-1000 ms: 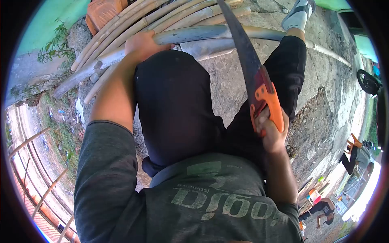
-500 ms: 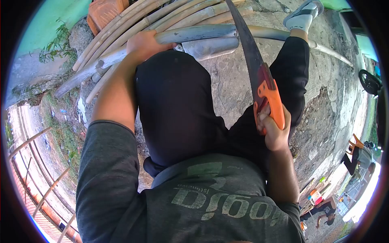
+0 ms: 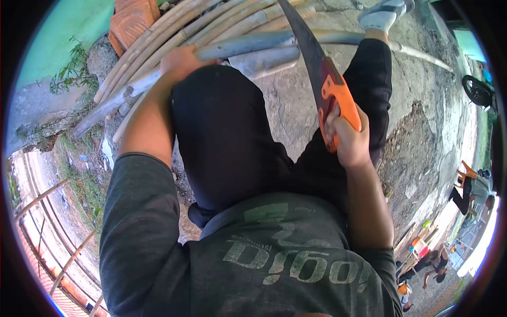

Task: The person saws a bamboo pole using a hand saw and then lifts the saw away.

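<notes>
My right hand is wrapped round the orange handle of a handsaw. The saw's dark blade runs up and away from me and crosses a long grey bamboo pole near its middle. Further left, my left hand grips that same pole, just beyond my bent knee. A short, thick bamboo piece lies directly under the pole. The far end of the blade passes over the pole, and the pole's thinner part stretches right past my outstretched foot.
Several bamboo poles lie bundled at the far left, beside an orange-brown block and a green wall. Cracked concrete ground spreads to the right. Other people are at the far right, near a black wheel.
My right hand has pushed the saw forward, so its handle sits closer to the pole. My left hand keeps its hold on the pole. The view has shifted slightly.
</notes>
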`<state>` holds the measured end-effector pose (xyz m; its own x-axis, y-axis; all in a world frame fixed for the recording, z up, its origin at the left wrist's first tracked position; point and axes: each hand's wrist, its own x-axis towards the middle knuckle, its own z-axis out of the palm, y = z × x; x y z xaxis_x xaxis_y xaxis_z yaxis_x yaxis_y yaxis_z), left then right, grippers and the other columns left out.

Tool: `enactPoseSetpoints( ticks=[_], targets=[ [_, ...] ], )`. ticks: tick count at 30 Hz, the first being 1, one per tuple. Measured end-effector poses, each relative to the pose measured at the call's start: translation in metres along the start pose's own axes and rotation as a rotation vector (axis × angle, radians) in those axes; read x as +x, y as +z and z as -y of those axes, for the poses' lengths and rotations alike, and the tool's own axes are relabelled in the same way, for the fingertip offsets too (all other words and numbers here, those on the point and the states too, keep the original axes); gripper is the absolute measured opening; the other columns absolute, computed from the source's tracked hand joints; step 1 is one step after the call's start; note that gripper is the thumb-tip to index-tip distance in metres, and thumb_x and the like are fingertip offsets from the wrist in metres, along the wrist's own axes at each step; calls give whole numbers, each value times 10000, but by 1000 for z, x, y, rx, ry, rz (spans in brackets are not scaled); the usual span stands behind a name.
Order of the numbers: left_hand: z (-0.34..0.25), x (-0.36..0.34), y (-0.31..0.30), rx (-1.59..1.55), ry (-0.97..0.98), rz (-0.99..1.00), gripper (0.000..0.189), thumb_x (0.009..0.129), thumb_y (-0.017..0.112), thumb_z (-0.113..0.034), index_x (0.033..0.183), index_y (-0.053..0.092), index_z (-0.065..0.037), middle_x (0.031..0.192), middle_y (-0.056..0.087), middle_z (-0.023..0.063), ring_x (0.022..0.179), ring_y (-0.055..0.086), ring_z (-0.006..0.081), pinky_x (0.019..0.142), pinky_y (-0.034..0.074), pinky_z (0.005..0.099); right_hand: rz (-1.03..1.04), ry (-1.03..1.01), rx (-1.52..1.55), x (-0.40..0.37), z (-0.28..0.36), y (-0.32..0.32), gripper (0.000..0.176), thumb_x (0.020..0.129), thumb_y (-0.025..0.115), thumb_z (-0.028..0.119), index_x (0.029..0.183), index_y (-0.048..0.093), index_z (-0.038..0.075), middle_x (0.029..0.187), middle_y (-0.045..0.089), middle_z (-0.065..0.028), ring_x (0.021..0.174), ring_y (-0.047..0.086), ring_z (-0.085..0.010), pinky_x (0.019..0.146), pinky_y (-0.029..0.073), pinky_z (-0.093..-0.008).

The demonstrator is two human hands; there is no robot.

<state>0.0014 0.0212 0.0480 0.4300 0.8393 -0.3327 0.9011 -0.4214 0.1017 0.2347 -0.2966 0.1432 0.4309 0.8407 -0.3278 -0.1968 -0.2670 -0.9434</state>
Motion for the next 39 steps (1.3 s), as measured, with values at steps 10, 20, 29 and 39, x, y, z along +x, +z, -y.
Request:
enactPoseSetpoints(
  ticks=[10, 20, 29, 39],
  targets=[
    [-5, -5, -4, -14, -22, 43, 969, 649, 711, -855, 1224, 718, -75, 1148, 743, 174, 1095, 710, 328, 932, 551, 440, -23, -10, 45, -2, -5, 8, 88, 915, 543, -2, 989, 592, 2, 623, 509, 14, 475, 453, -47, 432, 360, -225],
    [2, -12, 0, -30, -11, 54, 975, 641, 719, -853, 1249, 715, -91, 1179, 736, 175, 1123, 700, 323, 939, 549, 429, -32, 23, -9, 48, -7, 11, 30, 902, 589, 43, 904, 560, 37, 661, 526, 8, 529, 480, -65, 471, 391, -244],
    [1, 5, -2, -11, -17, 33, 915, 659, 712, -838, 1210, 739, -108, 1149, 749, 158, 1090, 713, 327, 926, 554, 436, -57, 16, 43, -18, -24, 0, 126, 870, 557, -34, 984, 596, 4, 700, 544, -1, 538, 514, -55, 533, 449, -224],
    [6, 13, 0, -2, 1, 35, 915, 667, 700, -845, 1207, 735, -106, 1159, 744, 162, 1108, 706, 322, 926, 553, 442, -68, -3, -306, -22, -28, -2, 83, 822, 591, -24, 879, 545, 16, 779, 542, -10, 694, 511, -69, 648, 437, -246]
  ],
)
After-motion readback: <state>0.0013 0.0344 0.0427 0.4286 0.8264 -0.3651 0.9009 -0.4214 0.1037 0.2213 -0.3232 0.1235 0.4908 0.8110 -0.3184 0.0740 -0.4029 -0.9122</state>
